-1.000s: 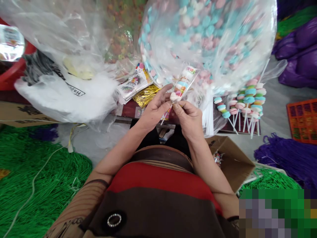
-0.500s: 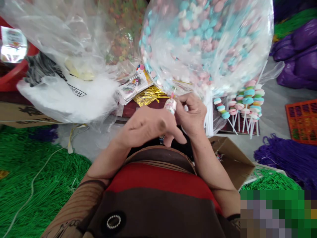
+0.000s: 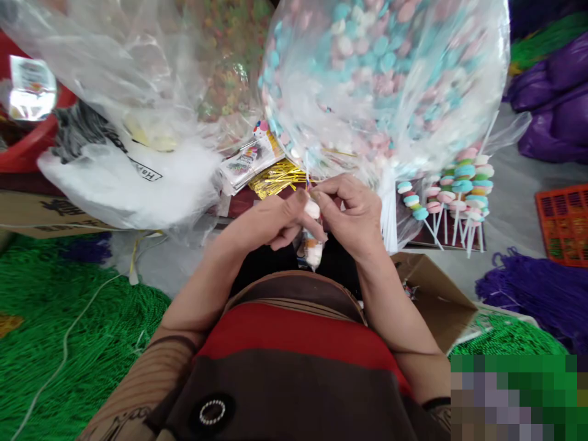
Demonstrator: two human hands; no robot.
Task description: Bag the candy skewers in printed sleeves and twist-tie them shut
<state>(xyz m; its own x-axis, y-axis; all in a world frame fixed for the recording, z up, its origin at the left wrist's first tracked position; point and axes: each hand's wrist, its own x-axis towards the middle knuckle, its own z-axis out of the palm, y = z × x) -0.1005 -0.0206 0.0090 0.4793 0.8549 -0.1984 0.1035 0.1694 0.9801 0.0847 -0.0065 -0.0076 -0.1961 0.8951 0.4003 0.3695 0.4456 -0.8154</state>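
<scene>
A bagged candy skewer [image 3: 314, 252] with white and orange pieces hangs upright between my hands, over my lap. My left hand [image 3: 273, 222] is closed round its upper part, thumb near the top and a finger across the front. From the other side my right hand [image 3: 353, 211] pinches the gathered neck of the bag with thumb and forefinger. Whether a tie is in that pinch is too small to tell. Just beyond my hands lie gold twist ties [image 3: 275, 179] and a stack of printed candy bags [image 3: 248, 162].
A big clear bag of pink, blue and white candies [image 3: 381, 79] fills the back. Finished-looking candy skewers [image 3: 462, 187] lie at the right table edge, above an open cardboard box [image 3: 429, 294]. A white plastic bag [image 3: 138, 184] and red basin [image 3: 27, 150] are at left.
My left hand has drawn back and turned, so more of the bagged candy skewer shows below it. My right fingers have moved slightly left onto the bag's neck.
</scene>
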